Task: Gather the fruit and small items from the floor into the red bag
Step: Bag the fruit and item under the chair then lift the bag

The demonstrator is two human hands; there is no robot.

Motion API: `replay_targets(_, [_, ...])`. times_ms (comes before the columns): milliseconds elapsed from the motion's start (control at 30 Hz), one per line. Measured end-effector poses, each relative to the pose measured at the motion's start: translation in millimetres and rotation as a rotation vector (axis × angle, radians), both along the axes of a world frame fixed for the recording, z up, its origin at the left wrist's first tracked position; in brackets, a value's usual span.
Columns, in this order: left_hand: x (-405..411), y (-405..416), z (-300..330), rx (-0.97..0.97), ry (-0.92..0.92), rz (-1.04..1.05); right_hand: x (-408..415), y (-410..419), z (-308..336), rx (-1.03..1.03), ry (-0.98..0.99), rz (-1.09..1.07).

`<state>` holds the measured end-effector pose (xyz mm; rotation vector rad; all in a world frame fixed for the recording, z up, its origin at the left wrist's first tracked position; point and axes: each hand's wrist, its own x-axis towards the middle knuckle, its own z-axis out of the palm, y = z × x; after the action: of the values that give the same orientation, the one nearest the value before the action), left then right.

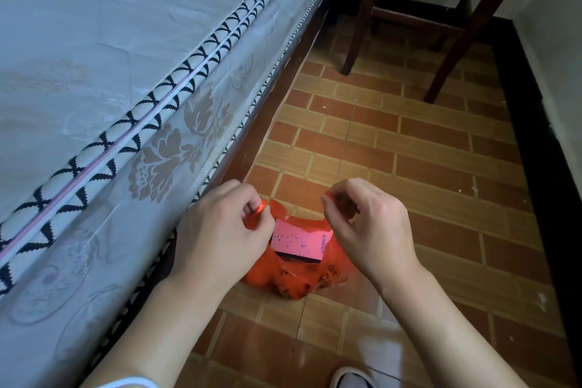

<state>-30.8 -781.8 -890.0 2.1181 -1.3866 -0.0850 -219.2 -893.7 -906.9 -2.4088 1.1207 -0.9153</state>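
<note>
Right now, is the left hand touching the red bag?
Touching. The head view shows the left hand pinching the red bag at its top edge between the fingertips.

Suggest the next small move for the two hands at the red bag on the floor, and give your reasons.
Probably draw the two handles together and lift. The left hand and right hand each pinch a side of the red bag, which bulges with contents. A pink box lies in its mouth, and no loose items show on the tiled floor.

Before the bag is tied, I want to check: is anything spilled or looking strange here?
Nothing is spilled. The pink Anker box lies tilted in the red bag, while left hand and right hand pinch its handles.
</note>
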Motion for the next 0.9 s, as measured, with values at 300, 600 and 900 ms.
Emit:
replay_targets(300, [-1, -16, 4, -0.021, -0.068, -0.018, 15, -11, 7, 0.026, 0.07, -0.017])
replay_targets(600, [-22, 12, 153, 0.121, 0.031, -0.091, -20, 5, 177, 0.153, 0.162, 0.035])
replay_targets(900, [-52, 50, 423, 0.146, 0.073, -0.128, -67, 55, 445, 0.19, 0.116, -0.055])
